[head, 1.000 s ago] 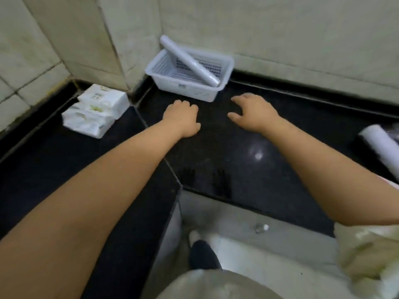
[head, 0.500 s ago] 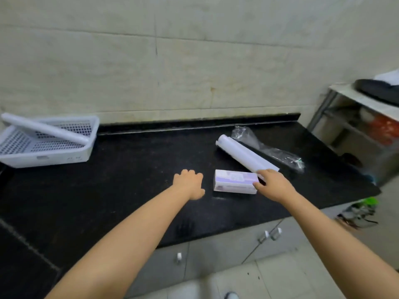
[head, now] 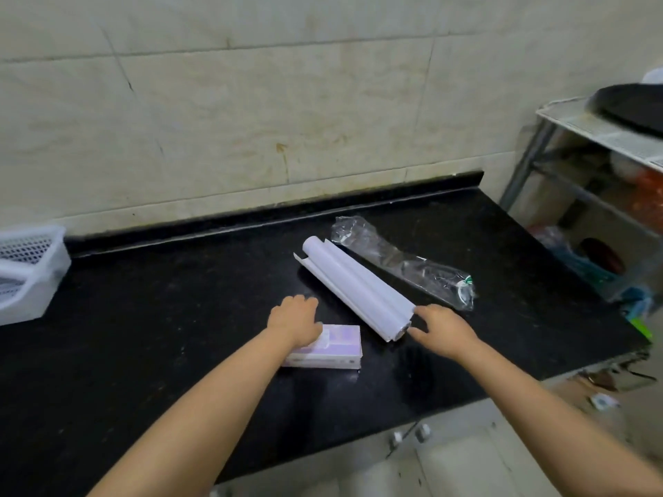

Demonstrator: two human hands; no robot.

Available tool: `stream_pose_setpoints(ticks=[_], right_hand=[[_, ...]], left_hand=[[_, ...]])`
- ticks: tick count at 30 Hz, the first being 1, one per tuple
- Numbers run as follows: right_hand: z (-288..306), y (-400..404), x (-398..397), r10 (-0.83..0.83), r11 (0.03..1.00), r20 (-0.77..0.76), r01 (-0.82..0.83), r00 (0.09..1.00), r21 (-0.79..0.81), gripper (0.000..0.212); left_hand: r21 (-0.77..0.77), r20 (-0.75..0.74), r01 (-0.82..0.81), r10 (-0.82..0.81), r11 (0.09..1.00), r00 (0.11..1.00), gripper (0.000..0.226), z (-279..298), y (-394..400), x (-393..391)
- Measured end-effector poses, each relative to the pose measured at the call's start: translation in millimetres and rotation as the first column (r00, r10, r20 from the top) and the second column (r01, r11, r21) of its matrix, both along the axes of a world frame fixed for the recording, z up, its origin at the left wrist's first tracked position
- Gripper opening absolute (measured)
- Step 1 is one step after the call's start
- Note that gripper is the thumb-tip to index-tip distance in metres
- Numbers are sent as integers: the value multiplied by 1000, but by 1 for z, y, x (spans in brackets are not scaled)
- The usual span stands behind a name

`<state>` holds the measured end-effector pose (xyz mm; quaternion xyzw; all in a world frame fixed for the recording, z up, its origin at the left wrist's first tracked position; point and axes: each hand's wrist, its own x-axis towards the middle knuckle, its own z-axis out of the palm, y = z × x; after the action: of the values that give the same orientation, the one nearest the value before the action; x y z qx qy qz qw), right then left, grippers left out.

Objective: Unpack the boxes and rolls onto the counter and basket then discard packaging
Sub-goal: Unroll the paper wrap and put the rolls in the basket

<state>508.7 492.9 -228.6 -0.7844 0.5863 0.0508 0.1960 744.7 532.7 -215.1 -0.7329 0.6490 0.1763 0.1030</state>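
Note:
A purple and white box lies flat on the black counter. My left hand rests palm down over the box's left end, fingers bent, not closed around it. A white paper roll lies diagonally behind the box, its outer sheet loose. My right hand is at the roll's near end, with fingertips and thumb touching it and fingers apart. An empty clear plastic wrapper lies just right of the roll. The white basket stands at the far left, cut off by the frame edge.
A tiled wall backs the counter. A metal shelf rack with a dark pan on top stands right of the counter's end. Cabinet doors with small knobs sit below the counter's front edge.
The view has swung right, from the corner with the basket to the counter's right part. My left hand came over the box, and my right hand left the box for the roll's end.

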Motion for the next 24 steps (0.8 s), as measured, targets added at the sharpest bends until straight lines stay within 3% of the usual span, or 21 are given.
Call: stream_pose_setpoints(ticks=[4,7,13,18,24], right_hand=[[-23,-19,31,153,987,-35,-154,988,-38,52],[-43,-29,56,175,984,-63,-176,983,-18,60],[-59,-50,74,19,1000,-59,-20,998,-11,88],[-57,-75,68,-121,983,-3,120,993,141,105],[-58,-81,71,-151,972,32,142,988,187,62]], left_hand=[[-41,-10,-61,60,997,998,49,-9,-16,-4],[-52,-25,-111,110,992,994,48,-16,-22,-1],[-65,-43,-144,141,988,989,46,-20,-32,17],[-80,-65,-188,183,979,981,47,-22,-40,28],[-90,-119,-246,235,965,965,49,-24,-41,41]])
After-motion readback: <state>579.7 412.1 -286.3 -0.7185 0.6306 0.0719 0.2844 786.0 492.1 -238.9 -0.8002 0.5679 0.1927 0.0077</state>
